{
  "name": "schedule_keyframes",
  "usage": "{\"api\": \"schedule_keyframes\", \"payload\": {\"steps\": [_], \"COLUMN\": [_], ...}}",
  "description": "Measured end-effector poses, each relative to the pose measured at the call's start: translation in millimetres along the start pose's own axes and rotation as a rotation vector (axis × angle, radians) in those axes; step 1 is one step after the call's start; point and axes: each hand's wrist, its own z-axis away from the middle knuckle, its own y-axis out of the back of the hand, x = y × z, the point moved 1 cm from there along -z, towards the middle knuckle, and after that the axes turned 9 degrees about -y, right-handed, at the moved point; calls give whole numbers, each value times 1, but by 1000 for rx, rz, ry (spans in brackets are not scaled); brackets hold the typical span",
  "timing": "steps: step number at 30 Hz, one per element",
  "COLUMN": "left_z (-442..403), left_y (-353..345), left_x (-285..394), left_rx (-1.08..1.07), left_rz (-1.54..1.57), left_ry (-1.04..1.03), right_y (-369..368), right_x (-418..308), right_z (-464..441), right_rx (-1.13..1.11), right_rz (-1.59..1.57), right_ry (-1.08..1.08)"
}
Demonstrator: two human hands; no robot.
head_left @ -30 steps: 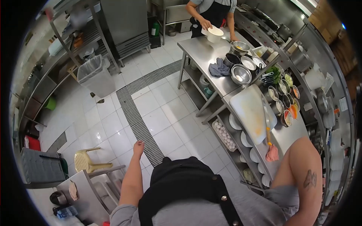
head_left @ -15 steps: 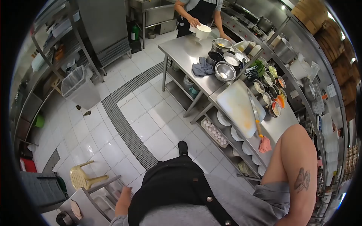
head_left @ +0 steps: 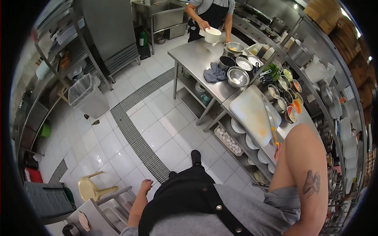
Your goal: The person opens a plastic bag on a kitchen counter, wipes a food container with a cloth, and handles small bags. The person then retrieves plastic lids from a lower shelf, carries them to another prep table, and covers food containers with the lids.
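My left hand (head_left: 146, 185) hangs low beside my black apron (head_left: 177, 196), over the tiled floor. Its fingers are curled in, with nothing visible in them. My right arm (head_left: 305, 157) is bent, with the elbow over the metal counter; the hand is outside the frame. Near that elbow lies a white cutting board (head_left: 252, 114) with orange stains. A knife (head_left: 269, 118) with an orange-marked handle rests along its right side. The pink cloth (head_left: 277, 151) by the handle is mostly hidden by my arm.
Across the steel table (head_left: 189, 53), another person (head_left: 208, 17) holds a white container (head_left: 212, 35). Metal bowls (head_left: 238, 76) and a grey cloth (head_left: 214, 73) sit there. Eggs (head_left: 228, 141) fill a lower-shelf tray. A yellow stool (head_left: 88, 188) and a bin (head_left: 88, 98) stand left.
The view has shifted, and a black shoe now shows ahead of my apron. My left hand is lower, near my side. My right elbow now covers most of the pink cloth.
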Motion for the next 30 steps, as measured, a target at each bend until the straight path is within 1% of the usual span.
{"api": "schedule_keyframes", "payload": {"steps": [1, 4, 8, 11, 14, 18, 20, 22, 24, 26, 28, 29, 30], "left_z": [-5, -20, -23, -1, 7, 18, 17, 13, 3, -12, -23, -30, -36], "left_y": [-2, 0, 17, 30, 44, 58, 52, 42, 26, 11, -8, -20, -30], "left_x": [7, 4, -25, -34, -60, -82, -82, -74, -61, -43, -11, 11, 33], "left_rx": [-11, -16, 48, 106, 120, 64, 54, 40, 12, -43, -48, 16, 14], "left_rz": [-53, -160, -175, -70, -139, -135, -142, -160, -199, -282, -291, -207, -211], "left_ry": [-66, -151, -1, 98, 80, 310, 334, 303, 229, 83, 10, 136, 118], "right_y": [-1, -3, 3, 4, 4, 6, 11, 15, 16, 15, 13, 13, 15], "right_x": [0, 1, 6, 11, 14, 18, 20, 23, 23, 20, 15, 12, 9], "right_z": [0, 1, 3, 5, 10, 18, 29, 42, 54, 68, 83, 92, 101], "right_rx": [4, 18, 61, 109, 173, 306, 207, 110, 50, 40, 82, 115, 151], "right_rz": [12, 46, 84, 132, 220, 399, 219, 55, -53, -107, -117, -110, -99], "right_ry": [3, 4, 23, 53, 62, 81, 75, 61, 45, 35, 24, 13, 1]}}
